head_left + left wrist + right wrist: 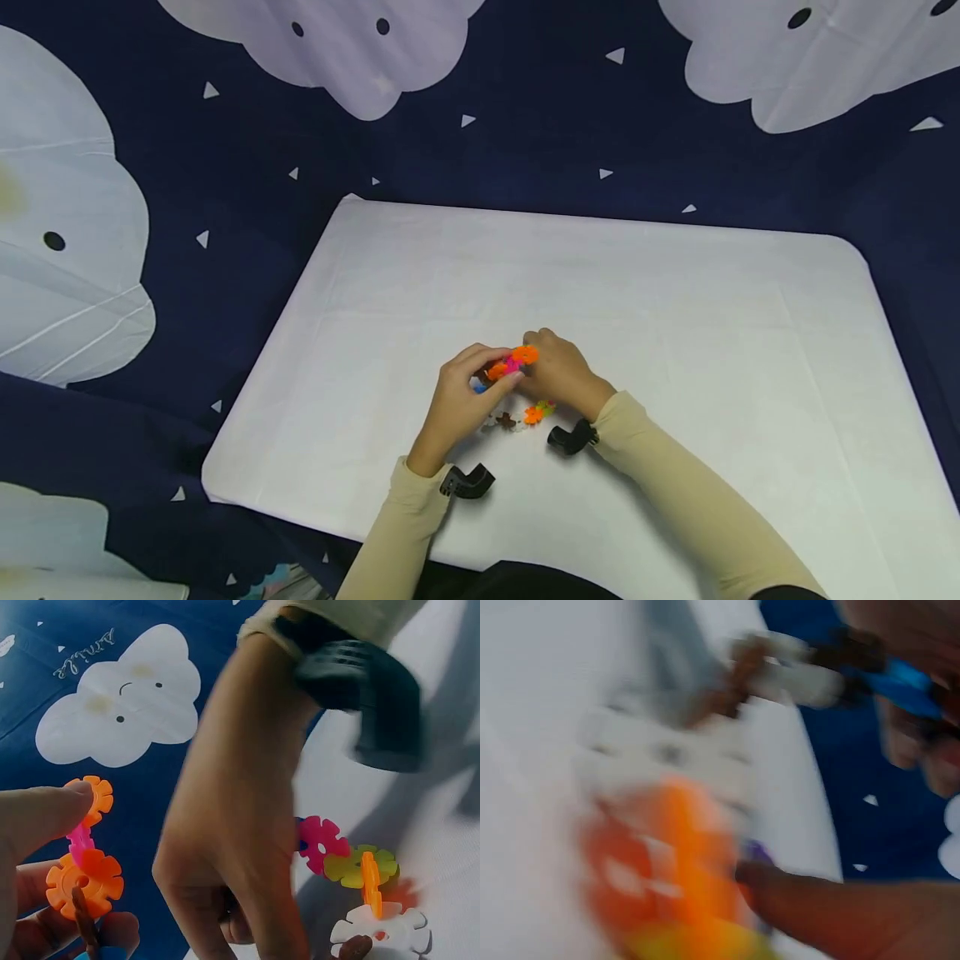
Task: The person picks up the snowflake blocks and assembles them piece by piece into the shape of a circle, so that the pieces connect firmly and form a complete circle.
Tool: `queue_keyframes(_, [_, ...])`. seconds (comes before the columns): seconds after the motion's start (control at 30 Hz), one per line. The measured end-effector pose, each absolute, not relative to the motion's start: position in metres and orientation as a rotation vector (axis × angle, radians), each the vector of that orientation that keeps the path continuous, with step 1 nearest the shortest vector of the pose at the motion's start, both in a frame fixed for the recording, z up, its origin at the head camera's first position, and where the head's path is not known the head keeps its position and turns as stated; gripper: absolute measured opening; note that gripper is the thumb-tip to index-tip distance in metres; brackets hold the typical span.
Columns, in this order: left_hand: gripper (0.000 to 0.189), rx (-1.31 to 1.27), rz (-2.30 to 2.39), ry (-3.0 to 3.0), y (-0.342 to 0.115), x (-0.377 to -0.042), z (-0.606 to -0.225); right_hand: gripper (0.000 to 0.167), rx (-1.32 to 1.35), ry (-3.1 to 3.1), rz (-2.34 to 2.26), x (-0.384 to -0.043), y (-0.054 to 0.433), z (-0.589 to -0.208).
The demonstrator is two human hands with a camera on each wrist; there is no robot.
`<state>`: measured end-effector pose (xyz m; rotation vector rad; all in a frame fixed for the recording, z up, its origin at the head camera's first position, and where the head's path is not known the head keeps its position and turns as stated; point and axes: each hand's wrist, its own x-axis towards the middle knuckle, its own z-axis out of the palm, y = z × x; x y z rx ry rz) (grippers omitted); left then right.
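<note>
Beside the right hand, my left hand [476, 387] pinches one end of a chain of notched, flower-shaped plastic linking discs. In the left wrist view its thumb presses an upper orange disc [97, 801]; a pink disc [80, 841] and another orange disc [94, 883] hang below, with brown and blue pieces under the fingers. My right hand [558, 367] has bent fingers pointing down; I cannot tell whether they grip a piece. Past it, the chain shows a pink disc [324, 844], a yellow disc [352, 868], an orange disc [371, 885] and a white disc [394, 926].
The lower chain hangs close over a white-covered table [675, 317]. Black wrist mounts [468, 482] project from both cuffs near the chain. A dark blue cloth [525, 158] with cloud faces surrounds the table's far and left edges. The right wrist view is blurred.
</note>
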<state>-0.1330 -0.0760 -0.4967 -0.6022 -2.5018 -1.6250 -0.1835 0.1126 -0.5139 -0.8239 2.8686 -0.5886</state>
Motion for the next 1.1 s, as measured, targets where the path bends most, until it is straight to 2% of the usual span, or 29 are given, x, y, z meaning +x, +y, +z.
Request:
queue_keyframes(0.13, [0.032,-0.603,-1.638,-2.492,-0.075,-0.134,-0.496,0.022,-0.957,3.011,-0.656,-0.176,0.108,-0.523])
queue_keyframes(0.27, [0.033,-0.601,-1.634,-2.469,-0.073,-0.135,-0.495,0.015,-0.972,3.007,-0.608,-0.174,0.102,-0.519])
queue_keyframes(0.53, [0.036,-0.599,-1.641,-2.477,-0.075,-0.131,-0.494,0.028,-1.052,2.990,-0.558,-0.167,0.093,-0.517])
queue_keyframes(0.67, [0.036,-0.619,-1.665,-2.475,-0.074,-0.129,-0.494,0.019,-1.046,2.981,-0.636,-0.166,0.094,-0.516])
queue_keyframes(0.83, [0.037,-0.653,-1.677,-2.507,-0.070,-0.127,-0.492,0.011,-0.830,2.957,-0.896,-0.161,0.122,-0.505])
queue_keyframes(0.97, [0.035,-0.669,-1.679,-2.538,-0.069,-0.126,-0.489,0.010,-0.522,2.808,-1.365,-0.145,0.155,-0.489])
queue_keyframes(1.1, [0.025,-0.665,-1.697,-2.522,-0.071,-0.127,-0.486,0.016,-0.219,2.389,-1.850,-0.127,0.172,-0.479])
